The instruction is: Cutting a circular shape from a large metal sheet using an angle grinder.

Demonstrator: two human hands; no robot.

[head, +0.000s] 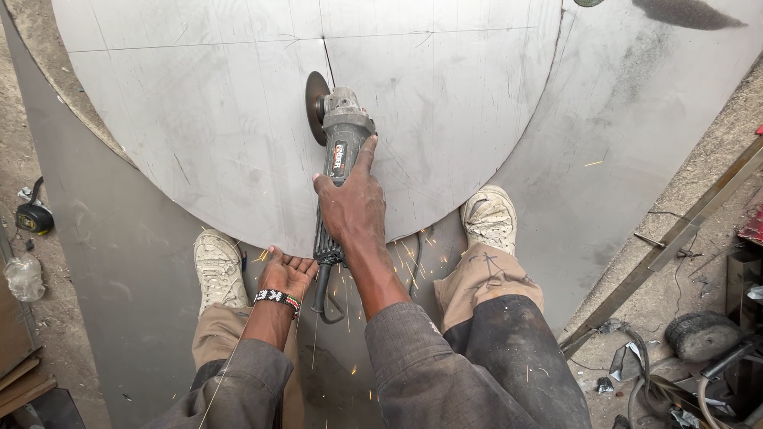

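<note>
My right hand (350, 205) grips the body of a grey angle grinder (340, 139). Its cutting disc (315, 97) stands on edge against a large round metal sheet (199, 119), at the end of a scribed line. Sparks fly back toward my legs. My left hand (286, 274), with a beaded wristband, is at the rear end of the grinder, palm up with fingers curled under it. The round sheet lies on a larger grey metal sheet (620, 119). My two dusty shoes (217, 266) (489, 216) stand at the round sheet's near edge.
A tape measure (33, 216) lies on the dirt at the left. A long metal angle bar (675, 238) runs diagonally at the right, with scrap, a small wheel (699, 334) and cables beyond it. The grinder's cord (326, 306) loops between my knees.
</note>
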